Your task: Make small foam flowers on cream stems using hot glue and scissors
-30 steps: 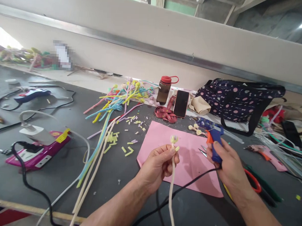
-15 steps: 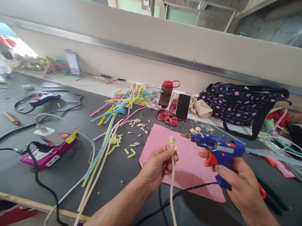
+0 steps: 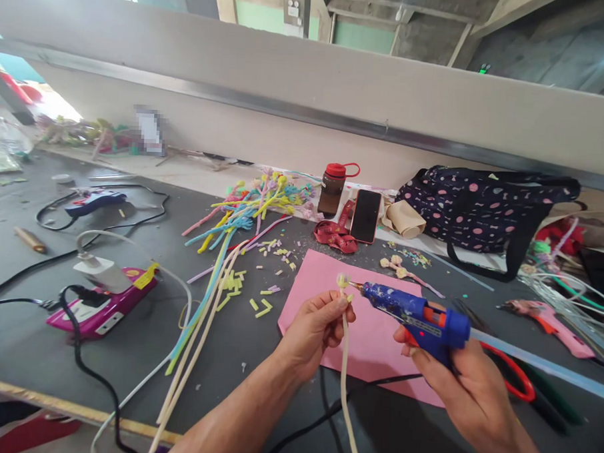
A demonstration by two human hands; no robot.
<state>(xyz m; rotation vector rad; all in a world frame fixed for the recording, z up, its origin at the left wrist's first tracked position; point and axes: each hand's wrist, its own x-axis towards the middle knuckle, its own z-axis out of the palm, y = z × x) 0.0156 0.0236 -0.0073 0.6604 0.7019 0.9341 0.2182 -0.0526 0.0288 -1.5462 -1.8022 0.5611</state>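
Between the thumb and fingers of my left hand (image 3: 310,334) is a thin cream stem (image 3: 344,382), its lower end hanging toward the table's front edge. A small pale bud (image 3: 342,280) tops the stem, and a bit of yellow-green shows at my fingertips. My right hand (image 3: 468,381) is wrapped around a blue glue gun (image 3: 403,308) with an orange trigger. Its nozzle points left at the bud; whether the tip touches it I cannot tell. Under both hands lies a pink sheet (image 3: 371,350).
Short yellow-green pieces (image 3: 234,283) and long stems (image 3: 198,322) lie left of the sheet. A purple power strip (image 3: 113,312) with cables is farther left. Behind are a bottle (image 3: 332,191), phone (image 3: 366,216) and patterned bag (image 3: 477,214). Red-handled scissors (image 3: 518,373) and a pink glue gun (image 3: 552,327) lie right.
The blue glue gun has moved left and slightly down and tilted, bringing its nozzle close to the bud. My left hand and the stem have hardly moved.
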